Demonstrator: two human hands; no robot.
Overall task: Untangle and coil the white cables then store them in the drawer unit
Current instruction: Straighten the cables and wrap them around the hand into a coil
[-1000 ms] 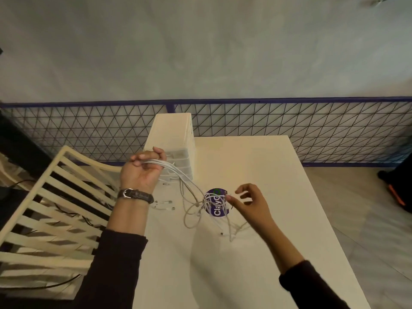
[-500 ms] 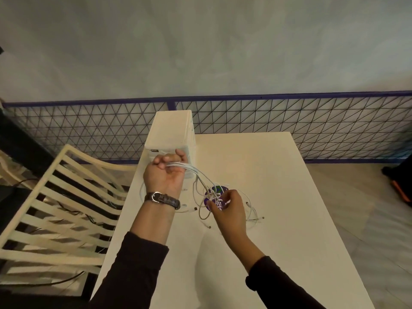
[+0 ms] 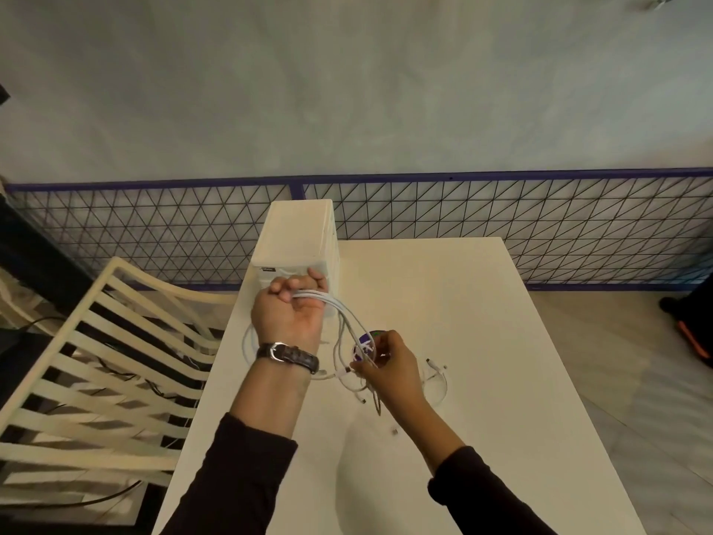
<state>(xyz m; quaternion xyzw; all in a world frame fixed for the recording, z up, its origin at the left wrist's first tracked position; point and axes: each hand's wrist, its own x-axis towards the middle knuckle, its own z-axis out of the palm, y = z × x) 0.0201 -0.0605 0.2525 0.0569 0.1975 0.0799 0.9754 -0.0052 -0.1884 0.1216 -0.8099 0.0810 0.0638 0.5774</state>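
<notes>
A bundle of tangled white cables (image 3: 343, 314) hangs from my left hand (image 3: 291, 316), which is raised above the table and closed around the strands, just in front of the white drawer unit (image 3: 299, 237). The cables droop down and right to my right hand (image 3: 387, 366), which pinches some strands low over the table. A purple round disc (image 3: 364, 341) with white lettering shows under the cables, partly hidden by my right hand. Loose cable ends with plugs (image 3: 436, 370) lie on the table right of that hand.
The white table (image 3: 482, 310) runs from the wire-mesh fence (image 3: 501, 210) towards me. A cream slatted chair (image 3: 96, 364) stands at the table's left edge. Dark cords lie on the floor under it. A small dark bit (image 3: 394, 431) lies on the table near my right forearm.
My left hand has moved right and away from me, up to the drawer unit's front. My right hand has gone left onto the cables over the purple disc and closed on them.
</notes>
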